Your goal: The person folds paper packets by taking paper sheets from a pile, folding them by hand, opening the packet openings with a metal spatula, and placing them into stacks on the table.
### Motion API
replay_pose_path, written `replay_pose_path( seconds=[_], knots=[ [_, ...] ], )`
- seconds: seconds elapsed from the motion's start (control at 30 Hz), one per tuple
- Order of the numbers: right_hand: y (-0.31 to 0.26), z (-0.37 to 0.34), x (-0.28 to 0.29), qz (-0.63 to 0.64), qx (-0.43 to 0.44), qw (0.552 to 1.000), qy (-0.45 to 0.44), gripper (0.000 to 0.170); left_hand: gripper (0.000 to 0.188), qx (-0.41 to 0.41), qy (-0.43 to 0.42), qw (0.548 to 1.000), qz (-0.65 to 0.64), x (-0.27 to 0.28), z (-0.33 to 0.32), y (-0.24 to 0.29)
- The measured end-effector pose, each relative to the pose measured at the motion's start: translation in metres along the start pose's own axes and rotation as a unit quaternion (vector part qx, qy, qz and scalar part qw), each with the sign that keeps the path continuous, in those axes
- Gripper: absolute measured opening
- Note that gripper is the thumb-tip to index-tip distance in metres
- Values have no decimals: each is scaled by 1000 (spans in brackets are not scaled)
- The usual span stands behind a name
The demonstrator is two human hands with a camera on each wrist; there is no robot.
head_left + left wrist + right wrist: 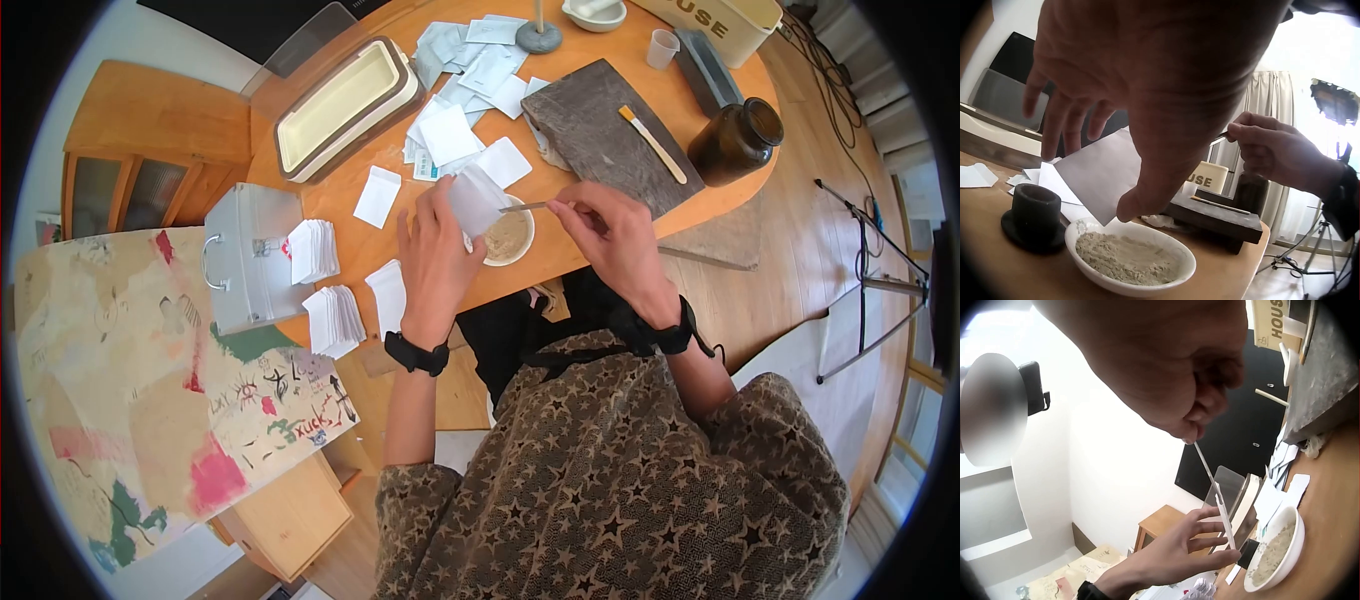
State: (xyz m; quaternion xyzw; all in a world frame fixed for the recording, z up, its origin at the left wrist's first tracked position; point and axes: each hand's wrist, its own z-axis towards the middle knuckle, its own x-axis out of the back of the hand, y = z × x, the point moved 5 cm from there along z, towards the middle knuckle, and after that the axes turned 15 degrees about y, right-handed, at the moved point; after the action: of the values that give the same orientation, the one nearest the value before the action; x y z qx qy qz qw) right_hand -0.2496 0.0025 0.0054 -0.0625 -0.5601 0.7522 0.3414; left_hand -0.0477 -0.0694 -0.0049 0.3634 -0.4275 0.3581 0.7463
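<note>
My left hand (440, 250) pinches a white paper packet (478, 203) between thumb and fingers, above the near-left side of a white bowl (1179, 259) of grey-beige powder (1125, 257). In my right hand (618, 240) is a thin metal tool (525, 207), gripped at its end by thumb and fingertips. The tool's far end reaches the packet's opening edge in the head view; the right wrist view shows it alongside the packet (1224, 519). Whether powder is on the tool cannot be told. A small dark cup-like object (1036, 209) stands left of the bowl.
Filled-looking pale packets (490, 70) lie heaped beyond the bowl. Stacks of white packets (335, 320) sit at the left by a metal case (255, 260). A cream tray (345, 110) is at the back left. To the right are a dark slab (610, 130), brush (655, 145) and brown jar (735, 142).
</note>
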Motion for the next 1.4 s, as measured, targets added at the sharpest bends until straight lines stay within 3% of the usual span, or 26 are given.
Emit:
replay_pose_path(
  seconds=[0.07, 0.3, 0.53, 0.6, 0.8, 0.87, 0.93, 1.0, 1.07, 1.4],
  knots=[
    [-10, -2, -1, -17, 119, 993, 15, 9, 81, 3, -2, 1000, -6, 0, 0, 3],
    [-20, 0, 4, -103, 211, 972, 11, 8, 79, 2, 5, 1000, -15, -1, -1, 2],
    [-17, 5, 17, -43, 138, 987, 71, 8, 78, 32, -2, 999, -29, 16, 0, -6],
    [-18, 8, 19, -26, 115, 990, 75, 9, 80, 102, -3, 993, -53, 25, -2, -14],
    [-11, 9, 21, 10, 65, 994, 83, 7, 81, 164, 52, 980, -96, 52, -41, -61],
    [-5, 6, 17, 15, 24, 997, 68, 7, 72, 171, 50, 981, -75, 69, -53, -61],
    [5, 3, 13, 14, 13, 998, 56, 8, 67, 241, 50, 967, -64, 80, -70, -67],
    [9, 1, 8, 13, 1, 999, 43, 9, 56, 230, 77, 969, -56, 88, -82, -64],
    [10, 1, 4, 18, -13, 999, 28, 11, 51, 260, 14, 965, 31, 90, -93, -62],
    [29, -7, -12, -14, -30, 999, -4, 13, 47, 274, -37, 960, 53, 78, -110, -61]
  ],
)
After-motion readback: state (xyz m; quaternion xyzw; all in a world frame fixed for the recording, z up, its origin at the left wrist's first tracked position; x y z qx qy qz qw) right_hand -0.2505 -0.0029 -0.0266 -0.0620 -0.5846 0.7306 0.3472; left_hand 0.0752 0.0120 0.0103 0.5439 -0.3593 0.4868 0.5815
